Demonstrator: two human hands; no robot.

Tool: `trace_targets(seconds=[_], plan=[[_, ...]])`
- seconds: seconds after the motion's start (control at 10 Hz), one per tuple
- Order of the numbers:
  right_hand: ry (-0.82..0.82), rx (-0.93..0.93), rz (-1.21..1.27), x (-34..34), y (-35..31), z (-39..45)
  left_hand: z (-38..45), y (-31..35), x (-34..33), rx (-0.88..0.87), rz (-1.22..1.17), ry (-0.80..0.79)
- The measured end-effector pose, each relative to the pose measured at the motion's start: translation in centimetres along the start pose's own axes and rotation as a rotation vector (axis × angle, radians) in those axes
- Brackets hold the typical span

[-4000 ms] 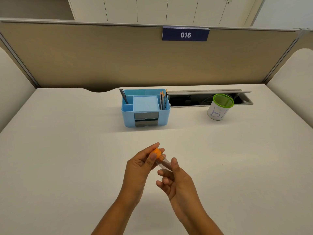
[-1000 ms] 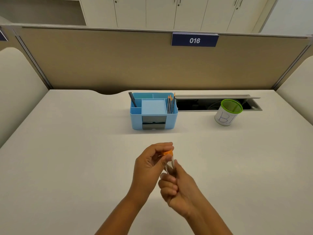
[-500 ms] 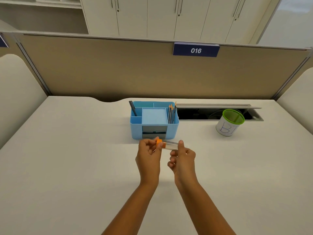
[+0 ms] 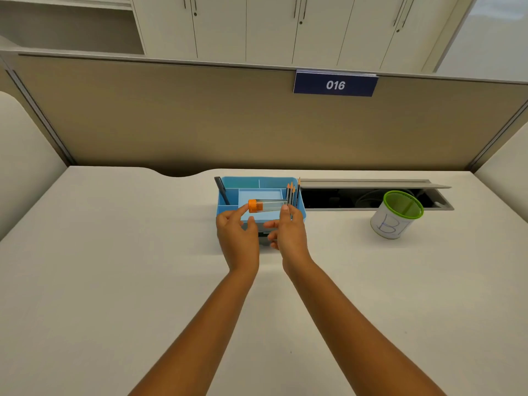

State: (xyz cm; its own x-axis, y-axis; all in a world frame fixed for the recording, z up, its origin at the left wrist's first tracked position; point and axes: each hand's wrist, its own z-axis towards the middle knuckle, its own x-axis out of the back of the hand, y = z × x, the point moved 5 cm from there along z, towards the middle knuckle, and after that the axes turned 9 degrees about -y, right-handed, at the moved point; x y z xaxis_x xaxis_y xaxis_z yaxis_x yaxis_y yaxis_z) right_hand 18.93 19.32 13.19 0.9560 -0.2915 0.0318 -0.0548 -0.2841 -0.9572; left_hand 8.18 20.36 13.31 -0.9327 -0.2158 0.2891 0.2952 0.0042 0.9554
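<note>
A clear tube with an orange cap [image 4: 267, 205] lies level over the middle compartment of the blue desk organizer [image 4: 300, 217], cap to the left. My left hand [image 4: 238, 234] touches the cap with its extended index fingertip, and its thumb is spread below, off the tube. At the tube's right end rests the raised fingertip of my right hand [image 4: 288, 232], whose thumb points left, clear of the tube. I cannot tell whether the tube rests on the compartment or hangs just above it.
The organizer holds a dark pen [image 4: 222, 190] on its left and several pencils [image 4: 293, 192] on its right. A white cup with a green rim [image 4: 395, 215] stands to the right, before an open cable slot [image 4: 371, 197]. A beige partition [image 4: 200, 115] closes the back.
Both hands carried the tube forward from the near table to above the organizer. It turned level, and the thumbs have come off it.
</note>
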Motion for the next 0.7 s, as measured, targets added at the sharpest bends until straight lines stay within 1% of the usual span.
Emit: trace_targets(seconds=[0.1,0.2,0.4,0.6,0.7], plan=[[-0.022,-0.002,-0.064,-0.5,0.8,1.3,0.9,-0.8,-0.1,0.058,0.168,0.015],[-0.016,-0.019,-0.122,-1.0,1.7,2.2,1.2,-1.3,-0.6,0.086,0.243,-0.024],[-0.024,-0.054,-0.223,-1.3,2.2,2.9,1.8,-2.4,-1.1,0.11,0.306,-0.07],[-0.029,-0.034,-0.269,-0.9,2.3,2.3,1.6,-2.0,-1.1,0.094,0.339,-0.094],[0.02,0.014,-0.231,-0.2,2.0,1.9,1.2,-2.0,-0.7,0.064,0.345,-0.052]])
